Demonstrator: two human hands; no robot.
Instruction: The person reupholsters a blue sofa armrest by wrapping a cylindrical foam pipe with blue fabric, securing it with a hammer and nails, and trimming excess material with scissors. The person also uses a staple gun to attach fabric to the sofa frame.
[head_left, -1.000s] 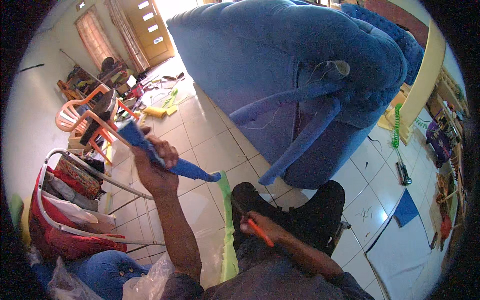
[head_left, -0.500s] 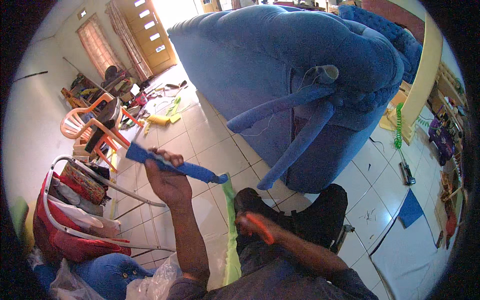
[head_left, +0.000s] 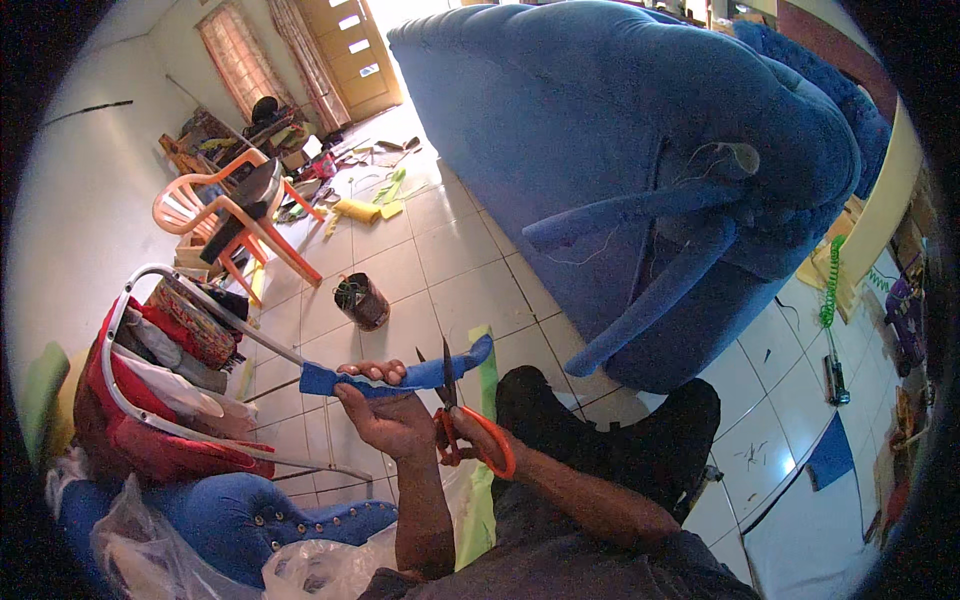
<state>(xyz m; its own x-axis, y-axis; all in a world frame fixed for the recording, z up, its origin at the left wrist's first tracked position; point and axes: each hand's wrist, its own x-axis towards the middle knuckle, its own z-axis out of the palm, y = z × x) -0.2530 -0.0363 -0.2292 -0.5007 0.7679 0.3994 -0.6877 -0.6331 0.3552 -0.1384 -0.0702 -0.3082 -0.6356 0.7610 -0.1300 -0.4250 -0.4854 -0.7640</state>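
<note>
Left hand [head_left: 388, 422] grips blue fabric [head_left: 428, 375], partly covering it; right hand [head_left: 462, 432] grasps orange-handled scissors [head_left: 449, 391].

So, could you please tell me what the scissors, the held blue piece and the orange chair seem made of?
Scissors: dark, slim blades, probably steel; smooth orange handles, likely plastic.
Blue piece: probably fabric, matte, with a pale, uneven edge.
Orange chair: likely moulded plastic, smooth, with a slatted back.

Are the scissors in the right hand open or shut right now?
Open: the scissors show two dark blades spread in a V at the blue fabric piece in the left hand.
</note>
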